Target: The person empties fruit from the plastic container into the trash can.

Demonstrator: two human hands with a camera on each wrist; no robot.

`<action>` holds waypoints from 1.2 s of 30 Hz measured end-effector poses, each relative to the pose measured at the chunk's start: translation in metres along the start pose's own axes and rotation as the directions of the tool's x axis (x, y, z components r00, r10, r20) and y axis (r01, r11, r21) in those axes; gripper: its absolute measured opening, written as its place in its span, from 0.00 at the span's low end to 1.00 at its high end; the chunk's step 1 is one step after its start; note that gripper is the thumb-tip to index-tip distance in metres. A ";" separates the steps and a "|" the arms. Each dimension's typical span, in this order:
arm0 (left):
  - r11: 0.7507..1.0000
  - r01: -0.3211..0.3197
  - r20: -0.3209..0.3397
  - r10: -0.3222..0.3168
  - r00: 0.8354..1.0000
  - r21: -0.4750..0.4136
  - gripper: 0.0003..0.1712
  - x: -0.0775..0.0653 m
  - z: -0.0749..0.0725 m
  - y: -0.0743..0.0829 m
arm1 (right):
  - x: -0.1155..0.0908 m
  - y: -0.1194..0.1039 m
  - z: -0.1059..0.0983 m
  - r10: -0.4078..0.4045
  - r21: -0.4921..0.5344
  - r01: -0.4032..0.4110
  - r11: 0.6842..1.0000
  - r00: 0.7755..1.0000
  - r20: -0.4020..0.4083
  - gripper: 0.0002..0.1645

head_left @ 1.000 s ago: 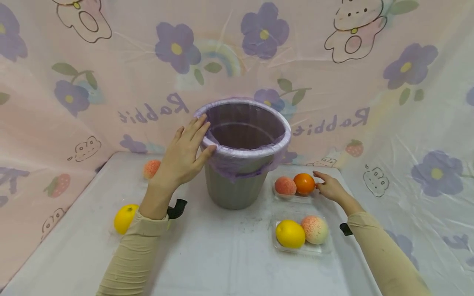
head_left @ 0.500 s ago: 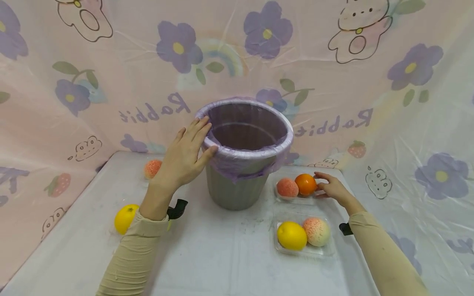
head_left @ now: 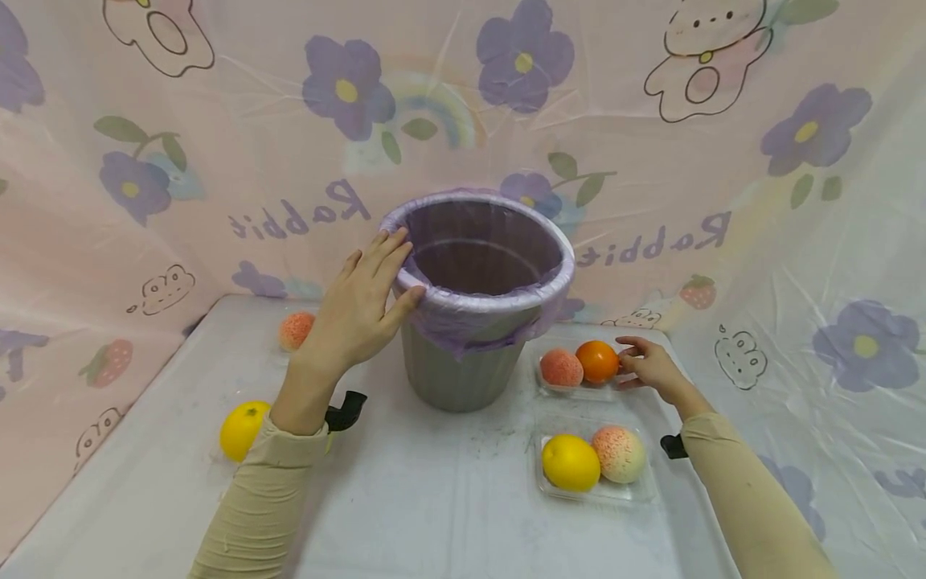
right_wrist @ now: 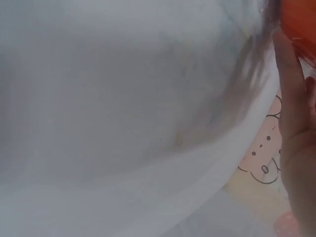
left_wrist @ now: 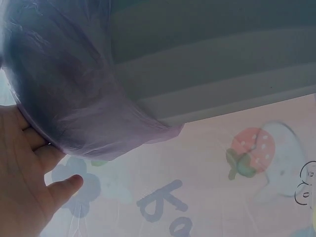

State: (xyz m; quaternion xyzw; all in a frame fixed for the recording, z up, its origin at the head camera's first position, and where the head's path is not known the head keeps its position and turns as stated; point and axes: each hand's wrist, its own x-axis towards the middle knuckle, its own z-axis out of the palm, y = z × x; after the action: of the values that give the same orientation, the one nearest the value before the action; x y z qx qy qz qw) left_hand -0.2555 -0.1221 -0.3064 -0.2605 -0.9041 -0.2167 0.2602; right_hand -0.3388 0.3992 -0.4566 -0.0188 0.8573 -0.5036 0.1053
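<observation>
My left hand [head_left: 359, 301] rests with its fingers extended over the left rim of a grey bin [head_left: 463, 374]. A thin purple bag [head_left: 470, 326] lines the bin and folds down over its rim; in the left wrist view the bag [left_wrist: 64, 94] drapes beside the fingers. My right hand [head_left: 647, 370] is at the right end of the farther clear plastic tray [head_left: 579, 392], fingers spread and slightly bent. That tray holds an orange [head_left: 597, 362], close to my fingertips, and a reddish peach [head_left: 561, 367]. In the right wrist view a finger [right_wrist: 291, 64] lies right beside the orange.
A nearer clear tray [head_left: 600, 492] holds a yellow fruit [head_left: 571, 462] and a pale peach [head_left: 618, 454]. On the left are another yellow fruit [head_left: 242, 432], partly behind my sleeve, and a peach [head_left: 297, 331]. A printed curtain [head_left: 253, 112] hangs behind the white table [head_left: 434, 515].
The right hand's fingers have spread a little at the end of the farther tray. The left hand stays on the bin's rim. The head view has shifted slightly.
</observation>
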 end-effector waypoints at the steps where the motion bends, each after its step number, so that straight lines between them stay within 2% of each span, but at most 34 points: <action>1: 1.000 0.000 -0.001 0.000 1.000 -0.002 0.43 0.000 0.000 0.000 | 0.000 0.000 0.000 0.008 -0.009 -0.008 1.000 1.000 0.000 0.34; 6: 1.000 0.002 -0.004 -0.002 1.000 -0.002 0.42 0.000 0.000 0.001 | -0.002 0.000 0.003 0.044 -0.040 -0.044 0.998 0.999 0.004 0.33; 13: 1.000 0.001 -0.010 -0.001 1.000 -0.006 0.42 -0.002 0.001 0.001 | -0.002 0.009 0.009 0.073 0.025 -0.072 0.997 0.996 -0.055 0.28; 18: 1.000 0.004 -0.016 -0.004 1.000 -0.013 0.42 -0.002 0.001 0.001 | -0.004 0.012 0.011 0.067 0.026 -0.066 0.998 0.995 -0.077 0.25; 24: 1.000 0.001 -0.011 -0.001 1.000 -0.013 0.43 -0.001 0.000 0.001 | -0.010 0.010 0.007 0.081 0.064 -0.078 0.995 0.996 -0.045 0.24; 31: 1.000 0.002 -0.008 -0.002 1.000 -0.007 0.43 -0.002 0.000 0.000 | -0.017 0.006 0.004 0.042 0.159 -0.038 0.987 0.999 -0.020 0.15; 36: 1.000 -0.001 -0.007 0.001 1.000 -0.001 0.43 -0.003 -0.001 0.001 | -0.026 0.004 0.000 0.002 0.171 0.002 0.985 1.000 -0.023 0.15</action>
State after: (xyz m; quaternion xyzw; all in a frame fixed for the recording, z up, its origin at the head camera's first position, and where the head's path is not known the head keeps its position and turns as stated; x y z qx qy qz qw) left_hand -0.2528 -0.1231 -0.3073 -0.2601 -0.9030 -0.2180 0.2634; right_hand -0.3132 0.4044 -0.4562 -0.0036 0.8120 -0.5756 0.0966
